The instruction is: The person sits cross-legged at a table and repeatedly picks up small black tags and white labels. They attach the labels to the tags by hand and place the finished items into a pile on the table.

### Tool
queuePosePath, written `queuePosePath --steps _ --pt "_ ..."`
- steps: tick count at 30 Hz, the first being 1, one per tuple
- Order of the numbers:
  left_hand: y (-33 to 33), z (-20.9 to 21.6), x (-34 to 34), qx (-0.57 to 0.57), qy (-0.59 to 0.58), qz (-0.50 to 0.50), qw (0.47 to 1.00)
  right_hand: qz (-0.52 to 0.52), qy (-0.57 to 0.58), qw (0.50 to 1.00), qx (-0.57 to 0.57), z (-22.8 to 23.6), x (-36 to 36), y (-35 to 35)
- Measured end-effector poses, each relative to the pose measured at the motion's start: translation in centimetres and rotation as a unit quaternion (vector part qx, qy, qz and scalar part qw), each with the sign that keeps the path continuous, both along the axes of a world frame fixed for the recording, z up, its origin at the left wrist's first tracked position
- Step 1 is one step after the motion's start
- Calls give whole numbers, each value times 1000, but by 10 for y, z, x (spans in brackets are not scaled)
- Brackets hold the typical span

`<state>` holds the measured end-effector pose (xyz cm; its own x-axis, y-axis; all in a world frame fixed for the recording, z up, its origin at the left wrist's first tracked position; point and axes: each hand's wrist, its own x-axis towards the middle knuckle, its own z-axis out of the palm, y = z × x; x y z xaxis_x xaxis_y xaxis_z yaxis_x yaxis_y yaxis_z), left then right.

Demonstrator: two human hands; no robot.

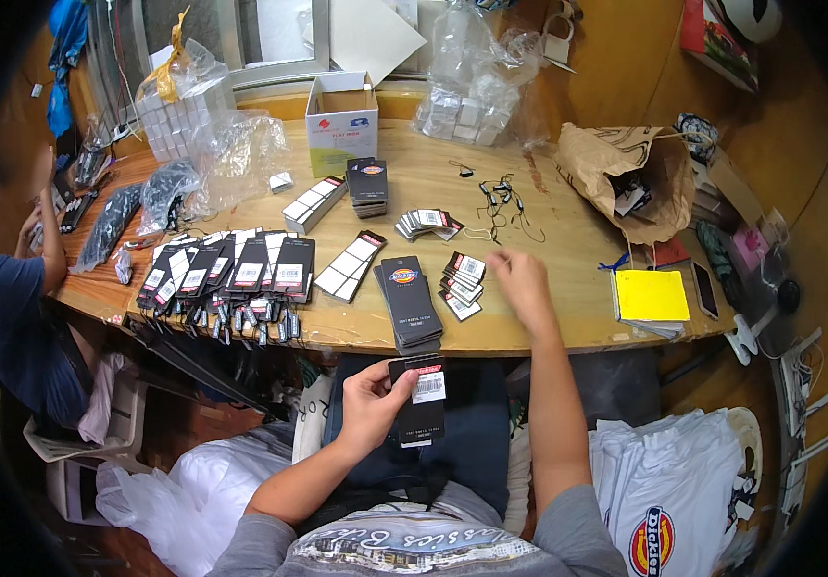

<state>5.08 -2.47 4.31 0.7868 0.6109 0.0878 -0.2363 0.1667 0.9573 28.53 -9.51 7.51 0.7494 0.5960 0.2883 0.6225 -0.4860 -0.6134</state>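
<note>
In front of my body, my left hand [370, 409] is closed on a small set of black hang tags [422, 418]. A white barcode sticker with a red top edge lies over the upper one, beside my thumb. My right hand [522, 288] is over the table, its blurred fingertips pointing toward the loose black tag strings [502, 200]; whether they pinch anything cannot be made out. Between my hands, a stack of black hang tags [408, 300] lies at the table's front edge. Just left of my right hand is a fanned pile of barcode tags [463, 279].
Several finished-looking black tags with strings [231, 269] spread over the left front. White-labelled stacks [351, 266], another black tag stack [368, 188] and an open carton [342, 125] stand behind. A brown paper bag [616, 154] and yellow pad [652, 295] are at right. Another person [25, 327] sits left.
</note>
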Motion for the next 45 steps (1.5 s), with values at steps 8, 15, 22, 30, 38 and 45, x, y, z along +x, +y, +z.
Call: queuePosePath --steps 8,15,22,30,38,45 --pt "10 1 -5 -6 -8 20 1000 2 -150 978 -143 -33 28 -19" --pt "74 64 -60 36 -250 298 921 315 31 947 50 1 -151 -20" --pt "115 90 -124 198 -324 315 870 790 52 599 -121 -81 -296 45" --pt "105 77 -145 255 -282 396 836 761 -37 636 -120 -103 -310 27" --pt "108 68 -163 178 -289 388 857 761 -34 638 -107 -98 -312 26" --pt "101 54 -138 87 -287 344 890 740 37 670 -51 -95 -297 31"
